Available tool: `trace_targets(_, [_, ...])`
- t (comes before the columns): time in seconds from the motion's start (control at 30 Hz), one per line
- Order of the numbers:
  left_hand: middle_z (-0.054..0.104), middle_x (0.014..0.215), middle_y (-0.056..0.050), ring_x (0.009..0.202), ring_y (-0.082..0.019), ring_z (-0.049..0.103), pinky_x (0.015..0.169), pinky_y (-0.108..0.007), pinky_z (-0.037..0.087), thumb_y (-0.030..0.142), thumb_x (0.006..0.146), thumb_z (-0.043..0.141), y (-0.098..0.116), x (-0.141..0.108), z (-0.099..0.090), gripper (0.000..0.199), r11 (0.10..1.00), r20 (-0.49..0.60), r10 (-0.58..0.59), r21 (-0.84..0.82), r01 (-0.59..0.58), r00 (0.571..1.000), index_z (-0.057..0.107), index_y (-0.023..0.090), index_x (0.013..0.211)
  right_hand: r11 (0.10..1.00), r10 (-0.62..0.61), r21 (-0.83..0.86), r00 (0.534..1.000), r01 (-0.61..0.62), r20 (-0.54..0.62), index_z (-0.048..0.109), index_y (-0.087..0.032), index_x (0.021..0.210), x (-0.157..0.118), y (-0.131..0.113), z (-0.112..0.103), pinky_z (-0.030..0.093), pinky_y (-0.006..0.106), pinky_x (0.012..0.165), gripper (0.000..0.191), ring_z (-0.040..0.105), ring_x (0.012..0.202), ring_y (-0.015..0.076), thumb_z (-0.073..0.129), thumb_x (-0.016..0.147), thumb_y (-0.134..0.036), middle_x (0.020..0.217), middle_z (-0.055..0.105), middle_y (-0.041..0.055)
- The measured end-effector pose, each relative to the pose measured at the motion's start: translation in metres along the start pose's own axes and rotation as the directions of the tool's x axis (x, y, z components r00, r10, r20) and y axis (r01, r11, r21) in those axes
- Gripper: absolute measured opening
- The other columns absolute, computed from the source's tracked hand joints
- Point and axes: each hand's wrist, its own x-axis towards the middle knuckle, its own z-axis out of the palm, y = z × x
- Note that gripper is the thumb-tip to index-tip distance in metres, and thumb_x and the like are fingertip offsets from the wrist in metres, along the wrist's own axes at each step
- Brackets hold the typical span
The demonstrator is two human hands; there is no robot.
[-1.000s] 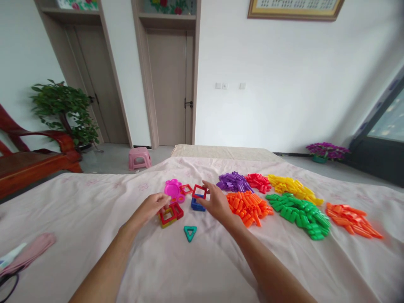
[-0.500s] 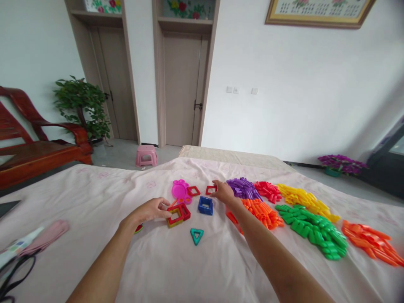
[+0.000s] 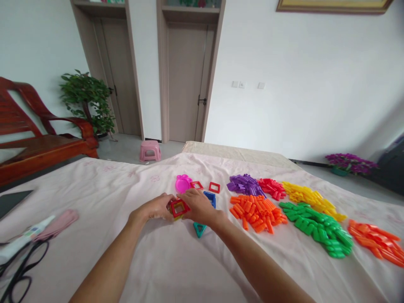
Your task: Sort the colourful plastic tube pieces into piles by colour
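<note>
You had two doors, a left door (image 3: 118,75) and a right door (image 3: 184,84), beyond the one cloth-covered table (image 3: 164,261), with one wooden chair (image 3: 41,145) and one pink stool (image 3: 150,150) off to its left side. Six piles of plastic pieces lay on your right: a green pile (image 3: 318,227), a yellow pile (image 3: 314,200), a near orange pile (image 3: 259,212), a far-right orange pile (image 3: 375,240), a purple pile (image 3: 246,185) and a red pile (image 3: 272,189); the single pieces overlapped too much to count. On your left were one pair of glasses (image 3: 23,261), one folded pink cloth (image 3: 59,225) and one white stick-shaped item (image 3: 27,237). Near the middle lay one pink piece (image 3: 183,184), blue framing (image 3: 213,201) partly hidden by your right hand (image 3: 198,206), one teal triangle (image 3: 196,229) and two loose red frames, a left one (image 3: 196,182) beside the pink piece and a right one (image 3: 214,182) lying apart. Your hands were close together, fingers curled in and closed on opposite sides of the red square frame (image 3: 178,202), your left hand (image 3: 159,207) at its left edge and your right at its right, with yellow framing (image 3: 178,217) showing underneath.
</note>
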Motion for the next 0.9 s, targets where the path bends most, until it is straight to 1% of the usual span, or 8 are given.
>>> trace_targets(0.1, [0.065, 0.100, -0.009, 0.090, -0.029, 0.062, 0.077, -0.036, 0.048, 0.030, 0.041, 0.090, 0.000, 0.002, 0.003, 0.067, 0.998, -0.042, 0.052, 0.028, -0.051, 0.998, 0.072, 0.020, 0.105, 0.999, 0.027, -0.017, 1.000, -0.027, 0.014, 0.065, -0.022, 0.126, 0.004, -0.005, 0.006, 0.047, 0.037, 0.087, 0.057, 0.063, 0.100, 0.0270, 0.083, 0.072, -0.028, 0.108, 0.073, 0.0084])
trace_targets(0.2, [0.064, 0.104, -0.011, 0.091, -0.029, 0.062, 0.079, -0.036, 0.048, 0.032, 0.043, 0.090, 0.002, 0.004, 0.006, 0.066, 0.992, -0.102, 0.126, 0.033, -0.124, 0.987, 0.073, 0.020, 0.105, 0.996, 0.094, 0.008, 0.995, -0.094, -0.024, 0.067, -0.020, 0.121, 0.003, -0.003, 0.008, 0.046, 0.036, 0.086, 0.052, 0.064, 0.098, 0.0266, 0.083, 0.072, -0.029, 0.106, 0.074, 0.0085])
trace_targets(0.33, [0.066, 0.102, -0.011, 0.085, -0.027, 0.062, 0.072, -0.033, 0.048, 0.036, 0.048, 0.088, 0.007, 0.004, 0.009, 0.057, 0.981, -0.164, 0.189, -0.010, -0.193, 0.968, 0.074, 0.020, 0.101, 0.985, 0.165, 0.069, 0.985, -0.161, -0.053, 0.070, -0.019, 0.114, -0.001, 0.003, 0.011, 0.046, 0.035, 0.085, 0.052, 0.065, 0.094, 0.0263, 0.087, 0.068, -0.036, 0.101, 0.074, 0.0076])
trace_targets(0.43, [0.068, 0.098, -0.010, 0.083, -0.026, 0.063, 0.067, -0.030, 0.047, 0.038, 0.050, 0.087, 0.008, 0.003, 0.010, 0.054, 0.979, -0.164, 0.192, -0.040, -0.201, 0.968, 0.074, 0.020, 0.099, 0.979, 0.177, 0.114, 0.983, -0.171, -0.051, 0.071, -0.021, 0.115, 0.000, 0.007, 0.012, 0.046, 0.034, 0.085, 0.055, 0.066, 0.093, 0.0255, 0.088, 0.065, -0.038, 0.101, 0.075, 0.0066])
trace_targets(0.57, [0.071, 0.097, -0.009, 0.082, -0.025, 0.065, 0.068, -0.030, 0.048, 0.036, 0.054, 0.086, 0.005, 0.003, 0.011, 0.056, 0.982, -0.123, 0.161, -0.082, -0.172, 0.979, 0.071, 0.018, 0.105, 0.951, 0.226, 0.217, 0.974, -0.219, -0.009, 0.072, -0.021, 0.117, 0.003, 0.009, 0.008, 0.048, 0.033, 0.082, 0.058, 0.068, 0.090, 0.0242, 0.089, 0.063, -0.036, 0.101, 0.076, 0.0059])
trace_targets(0.73, [0.072, 0.094, -0.009, 0.082, -0.025, 0.067, 0.068, -0.031, 0.049, 0.029, 0.056, 0.082, 0.002, 0.005, 0.011, 0.052, 0.977, -0.086, 0.089, -0.184, -0.103, 0.992, 0.069, 0.015, 0.105, 0.844, 0.283, 0.458, 0.957, -0.279, 0.061, 0.070, -0.021, 0.120, 0.007, 0.010, 0.007, 0.053, 0.033, 0.082, 0.061, 0.071, 0.093, 0.0240, 0.088, 0.063, -0.033, 0.107, 0.076, 0.0063])
trace_targets(0.83, [0.071, 0.090, -0.007, 0.077, -0.022, 0.065, 0.064, -0.028, 0.047, 0.025, 0.057, 0.078, 0.002, 0.004, 0.010, 0.048, 0.986, -0.068, 0.079, -0.143, -0.088, 0.995, 0.069, 0.016, 0.104, 0.726, 0.356, 0.626, 0.934, -0.285, 0.013, 0.067, -0.018, 0.123, 0.008, 0.022, 0.002, 0.053, 0.035, 0.089, 0.063, 0.069, 0.104, 0.0246, 0.086, 0.064, -0.032, 0.117, 0.073, 0.0084])
trace_targets(0.9, [0.070, 0.089, -0.005, 0.075, -0.020, 0.062, 0.064, -0.027, 0.046, 0.025, 0.057, 0.076, 0.001, 0.004, 0.009, 0.050, 0.992, -0.077, 0.078, -0.097, -0.085, 0.994, 0.069, 0.017, 0.105, 0.678, 0.453, 0.666, 0.890, -0.310, -0.046, 0.065, -0.017, 0.125, 0.006, 0.041, -0.007, 0.053, 0.035, 0.090, 0.061, 0.069, 0.105, 0.0236, 0.083, 0.068, -0.032, 0.119, 0.072, 0.0085])
